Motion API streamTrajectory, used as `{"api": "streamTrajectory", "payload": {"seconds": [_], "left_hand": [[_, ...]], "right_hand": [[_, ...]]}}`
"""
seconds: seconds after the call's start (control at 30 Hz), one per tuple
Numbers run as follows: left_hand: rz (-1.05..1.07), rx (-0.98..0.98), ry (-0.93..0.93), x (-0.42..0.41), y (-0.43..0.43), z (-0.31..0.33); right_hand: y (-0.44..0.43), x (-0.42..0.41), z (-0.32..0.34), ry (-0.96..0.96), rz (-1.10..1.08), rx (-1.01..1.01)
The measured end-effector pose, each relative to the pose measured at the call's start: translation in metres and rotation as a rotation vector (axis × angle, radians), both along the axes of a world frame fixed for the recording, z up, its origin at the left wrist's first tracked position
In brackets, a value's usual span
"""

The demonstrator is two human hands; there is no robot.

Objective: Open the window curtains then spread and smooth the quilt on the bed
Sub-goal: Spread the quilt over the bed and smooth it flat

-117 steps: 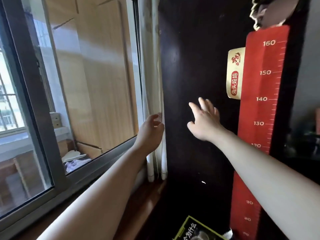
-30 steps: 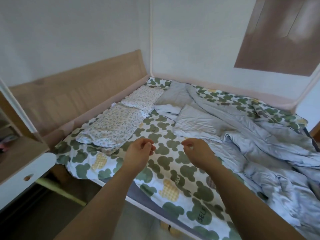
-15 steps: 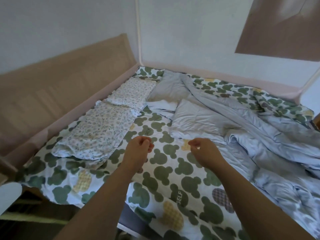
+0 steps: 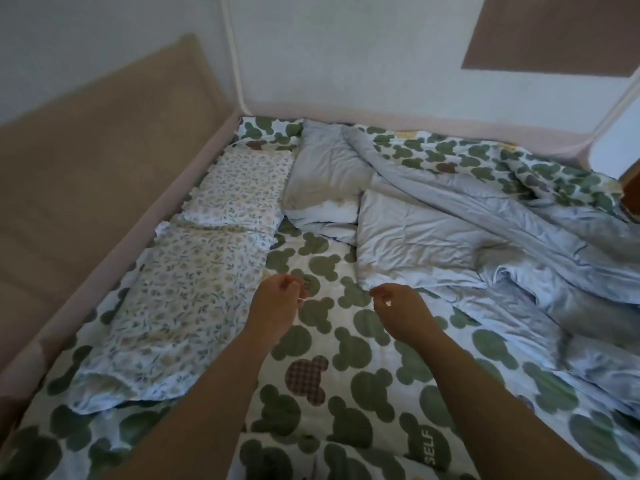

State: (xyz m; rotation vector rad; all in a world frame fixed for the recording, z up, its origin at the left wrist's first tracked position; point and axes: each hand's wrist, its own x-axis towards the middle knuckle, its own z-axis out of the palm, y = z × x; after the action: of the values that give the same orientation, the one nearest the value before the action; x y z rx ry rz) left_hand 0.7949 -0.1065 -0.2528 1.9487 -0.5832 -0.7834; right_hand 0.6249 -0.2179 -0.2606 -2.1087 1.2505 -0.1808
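A pale grey-blue quilt [image 4: 450, 237] lies crumpled and bunched over the right half of the bed. The bed sheet [image 4: 346, 375] is white with green mouse-head shapes. My left hand [image 4: 277, 306] hovers over the sheet near the middle, fingers loosely curled, holding nothing. My right hand [image 4: 401, 310] hovers beside it, also loosely curled and empty, its fingertips just short of the quilt's near corner. The window and curtains are out of view.
Two floral pillows [image 4: 194, 289] lie in a row along the left side, next to a beige padded headboard [image 4: 86, 150]. A grey pillow [image 4: 325, 178] sits at the far end. A thin net-frame pole [image 4: 235, 53] rises at the far left corner.
The view has turned from the window and curtain to the bed and moved closer over it. Both hands stay out front, loosely curled, now nearer the quilt's corner.
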Motion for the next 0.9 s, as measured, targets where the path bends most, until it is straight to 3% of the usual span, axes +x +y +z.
{"api": "streamTrajectory", "payload": {"seconds": [0.33,0.73,0.9], "left_hand": [[-0.093,0.045,0.016,0.082,-0.056,-0.068],[-0.104,0.104,0.090,0.114,-0.150,-0.207],[-0.176,0.221,-0.123,0.110,-0.195,-0.286]], "right_hand": [[-0.037,0.073,-0.074,0.094,-0.057,0.065],[-0.124,0.102,-0.215,0.129,-0.129,0.032],[-0.172,0.102,-0.287,0.209,-0.120,-0.022]]}}
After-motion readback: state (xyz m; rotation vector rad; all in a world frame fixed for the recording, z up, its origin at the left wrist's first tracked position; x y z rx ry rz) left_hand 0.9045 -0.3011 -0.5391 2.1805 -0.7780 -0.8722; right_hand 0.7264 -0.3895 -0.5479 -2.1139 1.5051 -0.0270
